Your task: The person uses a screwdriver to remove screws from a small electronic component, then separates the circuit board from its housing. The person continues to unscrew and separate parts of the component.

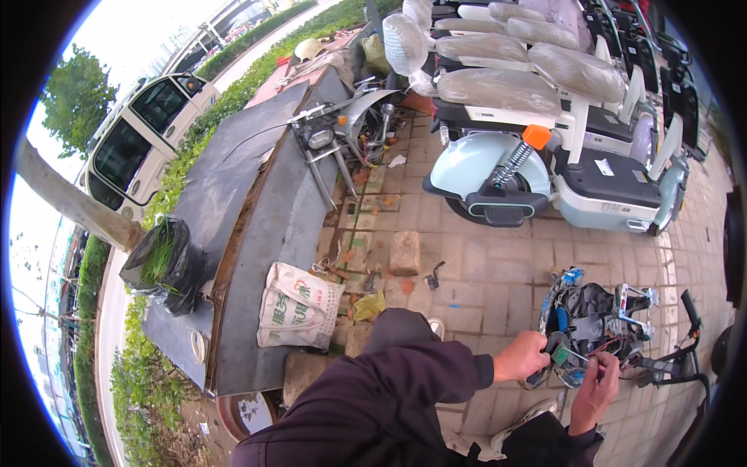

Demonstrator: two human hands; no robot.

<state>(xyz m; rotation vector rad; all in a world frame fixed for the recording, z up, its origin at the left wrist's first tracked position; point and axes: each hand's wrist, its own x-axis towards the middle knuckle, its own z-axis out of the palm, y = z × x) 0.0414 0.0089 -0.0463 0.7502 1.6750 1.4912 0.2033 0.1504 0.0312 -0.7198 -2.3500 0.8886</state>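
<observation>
My left hand (pixel 523 358) is closed on the edge of a small black part with a green circuit board (pixel 559 356) on it. In my right hand (pixel 596 394), fingers are pinched round a thin silver rod (pixel 576 355), like a screwdriver shaft, which points at the green board. The grip end of the rod is hidden in the palm. Just beyond both hands, a small vehicle frame with blue patterned panels (pixel 572 279) lies on the paving. Black wrapped parts (pixel 593 315) and thin wires show inside it.
Black handlebars (pixel 689 311) stick out right of the frame. A light blue electric scooter (pixel 486 171) heads a parked row ahead. On the left, a white cloth bag (pixel 299 307) leans on a grey metal-covered box (pixel 272 202). A stone block (pixel 405 253) sits on the paving. My shoe (pixel 523 426) is nearby.
</observation>
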